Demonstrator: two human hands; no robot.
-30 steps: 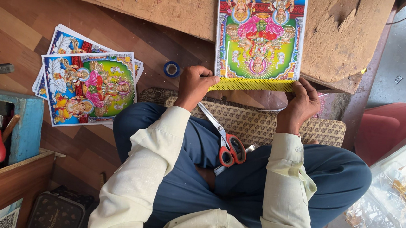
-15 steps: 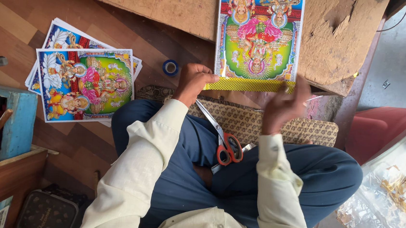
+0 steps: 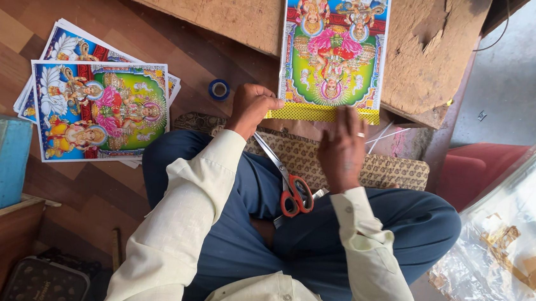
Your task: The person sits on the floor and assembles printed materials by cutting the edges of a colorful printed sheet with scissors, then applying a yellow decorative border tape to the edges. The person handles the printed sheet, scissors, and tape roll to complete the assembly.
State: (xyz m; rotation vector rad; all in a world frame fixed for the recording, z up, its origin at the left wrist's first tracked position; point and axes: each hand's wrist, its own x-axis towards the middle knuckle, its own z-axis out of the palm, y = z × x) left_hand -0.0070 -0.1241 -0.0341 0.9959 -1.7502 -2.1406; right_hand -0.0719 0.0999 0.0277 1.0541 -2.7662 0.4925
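Observation:
A colourful printed picture (image 3: 334,47) lies on a worn wooden board (image 3: 429,48) in front of me, with a yellow dotted strip (image 3: 312,113) along its near edge. My left hand (image 3: 250,108) pinches the strip's left end. My right hand (image 3: 343,149), fingers together and a ring on one, lies flat with its fingertips on the strip's right part. Red-handled scissors (image 3: 292,187) rest on my lap, between my forearms.
A stack of similar pictures (image 3: 96,108) lies on the wooden floor at left, with a small blue tape roll (image 3: 219,89) beside it. A blue tool box (image 3: 6,162) stands far left. Crumpled clear plastic (image 3: 515,246) lies at right. A patterned mat (image 3: 394,170) lies under my legs.
My right hand has shifted left along the yellow strip from its right end and now lies flat over it. The left hand stays at the strip's left end.

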